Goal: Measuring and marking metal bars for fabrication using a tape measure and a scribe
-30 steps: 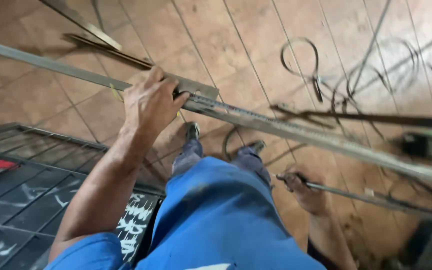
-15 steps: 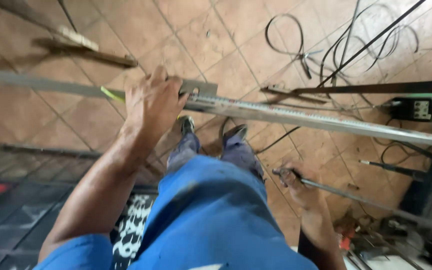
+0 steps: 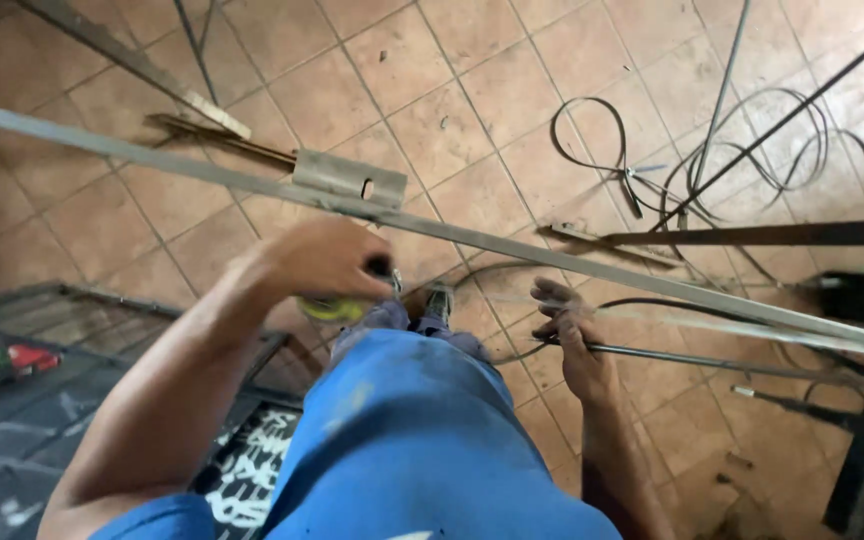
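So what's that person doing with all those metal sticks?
A person in blue trousers stands on a brown tiled floor, looking down. A long grey metal bar with a small flat plate on it runs across in front of them. The left hand is just under the bar and holds something yellow-green, too blurred to name. The right hand grips a thin metal rod. Loose wires lie on the tiles.
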